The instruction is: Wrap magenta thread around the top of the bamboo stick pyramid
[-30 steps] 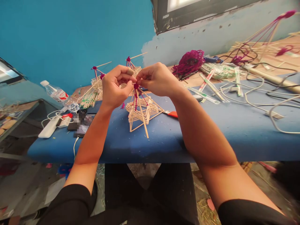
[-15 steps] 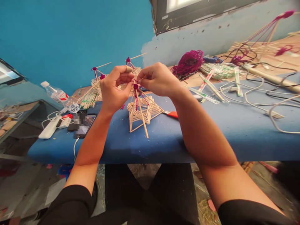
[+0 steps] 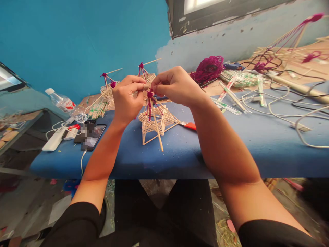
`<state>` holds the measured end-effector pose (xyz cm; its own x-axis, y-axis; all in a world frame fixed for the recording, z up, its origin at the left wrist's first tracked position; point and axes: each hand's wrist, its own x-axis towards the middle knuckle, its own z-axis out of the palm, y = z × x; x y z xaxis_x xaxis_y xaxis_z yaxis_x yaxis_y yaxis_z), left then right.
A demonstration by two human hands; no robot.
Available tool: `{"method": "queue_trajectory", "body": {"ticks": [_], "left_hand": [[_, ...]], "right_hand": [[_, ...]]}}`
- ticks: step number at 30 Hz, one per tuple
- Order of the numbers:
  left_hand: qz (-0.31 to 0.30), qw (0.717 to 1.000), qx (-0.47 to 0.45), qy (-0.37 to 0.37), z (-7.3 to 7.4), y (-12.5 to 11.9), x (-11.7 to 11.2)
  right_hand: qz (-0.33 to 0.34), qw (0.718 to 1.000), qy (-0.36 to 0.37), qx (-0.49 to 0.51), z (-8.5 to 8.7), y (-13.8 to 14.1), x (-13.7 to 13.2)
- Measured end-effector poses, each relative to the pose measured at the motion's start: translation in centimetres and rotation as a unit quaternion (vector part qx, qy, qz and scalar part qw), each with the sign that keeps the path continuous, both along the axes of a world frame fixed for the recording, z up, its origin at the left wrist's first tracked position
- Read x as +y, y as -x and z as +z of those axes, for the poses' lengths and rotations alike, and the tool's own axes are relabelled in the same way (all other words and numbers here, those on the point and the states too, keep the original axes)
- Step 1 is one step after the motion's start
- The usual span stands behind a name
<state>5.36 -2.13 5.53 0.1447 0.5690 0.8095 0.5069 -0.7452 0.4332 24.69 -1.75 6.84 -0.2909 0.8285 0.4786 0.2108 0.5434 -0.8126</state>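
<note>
A star-shaped frame of stacked thin wooden sticks [image 3: 155, 123] stands on the blue table in front of me. Its upright sticks meet at a knot of magenta yarn [image 3: 150, 94], from which strands run down to the stacked sticks. Just left of the knot, my left hand [image 3: 129, 97] is closed with thumb and fingers pinched on yarn. My right hand [image 3: 176, 85] pinches yarn from the other side, fingertips right above the knot. The thin strand itself is mostly hidden by my fingers. Two similar stick frames, one with a magenta top [image 3: 141, 65], stand behind my hands.
An orange utility knife [image 3: 189, 126] lies right of the frame. On the left are a phone [image 3: 96, 137], a power strip [image 3: 54, 140] and a plastic bottle [image 3: 60, 100]. A magenta yarn ball [image 3: 209, 69], wrapped sticks [image 3: 230, 103] and white cables [image 3: 272, 113] lie to the right.
My left fingers have curled in closer and turned beside the knot. My right hand has shifted slightly, still pinching at the top. The stick frame stays in nearly the same spot.
</note>
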Motion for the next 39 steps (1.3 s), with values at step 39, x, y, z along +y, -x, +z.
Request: {"method": "queue_trajectory", "body": {"ticks": [39], "left_hand": [[-0.320, 0.864, -0.258, 0.291, -1.3, 1.1, 2.2]], "right_hand": [[0.160, 0.912, 0.209, 0.315, -2.6, 1.0, 3.6]]}}
